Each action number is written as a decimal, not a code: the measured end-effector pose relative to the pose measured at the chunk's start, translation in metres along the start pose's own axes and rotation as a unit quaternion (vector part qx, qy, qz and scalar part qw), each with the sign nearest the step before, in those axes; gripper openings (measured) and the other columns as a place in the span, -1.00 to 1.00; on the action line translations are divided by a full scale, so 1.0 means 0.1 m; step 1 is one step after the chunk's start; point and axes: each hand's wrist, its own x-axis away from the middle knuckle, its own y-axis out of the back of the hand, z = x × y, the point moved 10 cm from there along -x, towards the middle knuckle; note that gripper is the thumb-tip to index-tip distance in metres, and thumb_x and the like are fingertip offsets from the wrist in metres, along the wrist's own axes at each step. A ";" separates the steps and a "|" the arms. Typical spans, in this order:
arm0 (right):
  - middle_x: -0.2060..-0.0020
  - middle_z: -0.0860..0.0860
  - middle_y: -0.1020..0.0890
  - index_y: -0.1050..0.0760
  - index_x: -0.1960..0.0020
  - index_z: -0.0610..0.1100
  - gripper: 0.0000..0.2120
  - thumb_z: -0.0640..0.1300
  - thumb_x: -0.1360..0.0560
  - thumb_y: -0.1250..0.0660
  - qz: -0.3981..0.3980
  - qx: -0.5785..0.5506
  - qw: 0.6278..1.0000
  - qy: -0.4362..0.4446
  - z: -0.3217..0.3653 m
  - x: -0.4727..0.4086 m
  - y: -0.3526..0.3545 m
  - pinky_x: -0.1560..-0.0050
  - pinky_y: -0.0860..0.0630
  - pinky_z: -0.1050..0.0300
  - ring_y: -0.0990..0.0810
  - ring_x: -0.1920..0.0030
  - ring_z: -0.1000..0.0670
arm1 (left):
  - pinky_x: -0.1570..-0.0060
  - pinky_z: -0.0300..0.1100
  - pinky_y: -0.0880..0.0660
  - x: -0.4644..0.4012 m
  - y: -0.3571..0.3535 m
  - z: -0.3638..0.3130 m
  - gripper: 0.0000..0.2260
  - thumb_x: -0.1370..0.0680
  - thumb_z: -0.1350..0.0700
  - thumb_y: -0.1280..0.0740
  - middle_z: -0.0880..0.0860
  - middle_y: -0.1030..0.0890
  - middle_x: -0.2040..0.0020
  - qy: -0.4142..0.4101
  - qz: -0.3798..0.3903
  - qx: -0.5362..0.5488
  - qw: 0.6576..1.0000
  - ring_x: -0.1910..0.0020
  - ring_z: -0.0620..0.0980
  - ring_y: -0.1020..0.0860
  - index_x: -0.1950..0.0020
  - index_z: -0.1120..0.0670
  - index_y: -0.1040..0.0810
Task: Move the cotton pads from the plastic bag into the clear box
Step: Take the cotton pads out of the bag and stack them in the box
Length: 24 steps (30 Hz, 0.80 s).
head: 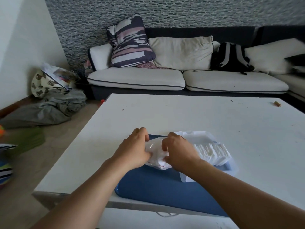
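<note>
A crinkled clear plastic bag (156,153) with white cotton pads inside sits between my hands, above a blue tray (158,189). My left hand (133,149) grips the bag's left side, fingers curled over its top. My right hand (177,150) pinches the bag's right side. Just to the right, the clear box (232,170) rests on the tray and holds a row of white cotton pads (212,152) standing on edge. The box's clear lid (193,135) lies behind it.
The tray lies on a white table (198,116) near its front edge. A small brown object (277,104) lies at the table's far right. Behind stands a sofa with cushions and a black backpack (231,57). Clothes and bags lie on the floor at left.
</note>
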 end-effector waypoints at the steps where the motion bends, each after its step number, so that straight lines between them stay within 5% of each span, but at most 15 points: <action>1: -0.10 -0.03 -0.51 -0.59 -0.09 -0.09 -0.80 -0.24 -0.47 -0.42 0.004 -0.018 1.000 0.001 -0.01 0.00 -0.01 0.19 -0.38 0.13 -0.56 0.00 -0.11 | 0.02 -0.05 -0.54 -0.01 -0.08 0.02 -0.63 -0.47 0.04 -0.45 -0.04 -0.45 -0.19 0.004 0.014 -0.009 1.000 -0.02 0.07 -0.54 -0.19 -0.02 -0.38; 5: -0.04 0.02 -0.52 -0.57 0.00 -0.04 -0.80 -0.22 -0.41 -0.44 0.013 -0.091 0.996 0.008 -0.03 0.02 0.02 0.29 -0.36 0.21 -0.49 0.11 -0.03 | -0.07 -0.05 -0.51 -0.09 -0.27 0.14 -0.58 -0.53 0.05 -0.39 0.01 -0.45 -0.34 0.023 0.017 -0.036 0.999 -0.12 0.13 -0.56 -0.36 -0.04 -0.40; 9: 0.06 0.07 -0.64 -0.60 0.07 -0.07 -0.82 -0.15 -0.36 -0.54 0.002 -0.236 0.972 0.017 0.01 0.08 0.19 0.06 -0.52 0.17 -0.56 0.10 0.08 | 0.05 -0.12 -0.42 -0.15 -0.29 0.27 -0.63 -0.54 0.11 -0.33 0.00 -0.45 -0.28 0.049 0.005 -0.031 0.998 0.01 0.06 -0.49 -0.34 -0.03 -0.40; 12: 0.18 0.00 -0.70 -0.63 0.07 -0.16 -0.83 -0.21 -0.38 -0.56 -0.011 -0.421 0.907 -0.003 -0.11 0.10 0.34 0.07 -0.56 0.11 -0.63 0.18 0.05 | 0.04 -0.11 -0.40 -0.15 -0.28 0.28 -0.63 -0.56 0.10 -0.29 0.01 -0.44 -0.28 0.057 0.017 -0.038 0.997 -0.08 0.10 -0.53 -0.37 0.01 -0.37; 15: 0.02 -0.21 -0.70 -0.55 -0.11 -0.23 -0.70 -0.31 -0.42 -0.53 -0.005 -0.598 0.800 -0.047 -0.27 0.12 0.32 -0.05 -0.67 -0.07 -0.72 0.02 -0.19 | 0.12 -0.14 -0.45 -0.17 -0.32 0.23 -0.62 -0.43 0.08 -0.37 0.02 -0.47 -0.25 0.043 0.083 -0.033 0.995 -0.03 0.05 -0.53 -0.22 -0.01 -0.40; 17: -0.05 -0.22 -0.66 -0.50 -0.22 -0.18 -0.59 -0.36 -0.43 -0.52 -0.003 -0.636 0.770 -0.057 -0.32 0.14 0.29 -0.01 -0.68 -0.09 -0.71 0.01 -0.18 | 0.08 -0.12 -0.55 -0.12 -0.34 0.16 -0.44 -0.26 0.01 -0.46 0.01 -0.50 -0.25 0.032 0.132 0.005 0.991 -0.09 0.04 -0.56 -0.23 -0.01 -0.42; 20: -0.13 -0.26 -0.59 -0.49 -0.29 -0.09 -0.47 -0.41 -0.40 -0.51 -0.009 -0.638 0.769 -0.042 -0.32 0.13 0.31 0.03 -0.68 -0.06 -0.70 0.03 -0.16 | -0.25 -0.10 -0.53 0.02 -0.22 -0.09 -0.11 -0.09 -0.17 -0.56 -0.09 -0.53 -0.30 0.020 0.152 0.165 0.974 -0.25 -0.07 -0.55 -0.40 -0.11 -0.39; 24: -0.15 -0.26 -0.58 -0.46 -0.33 -0.04 -0.38 -0.41 -0.38 -0.54 -0.015 -0.630 0.776 -0.018 -0.26 0.14 0.36 0.01 -0.68 -0.05 -0.69 -0.01 -0.21 | -0.15 0.02 -0.62 0.12 -0.03 -0.42 -0.46 -0.35 -0.04 -0.60 0.12 -0.65 -0.21 0.063 0.092 0.531 0.840 -0.12 0.06 -0.68 -0.27 0.04 -0.57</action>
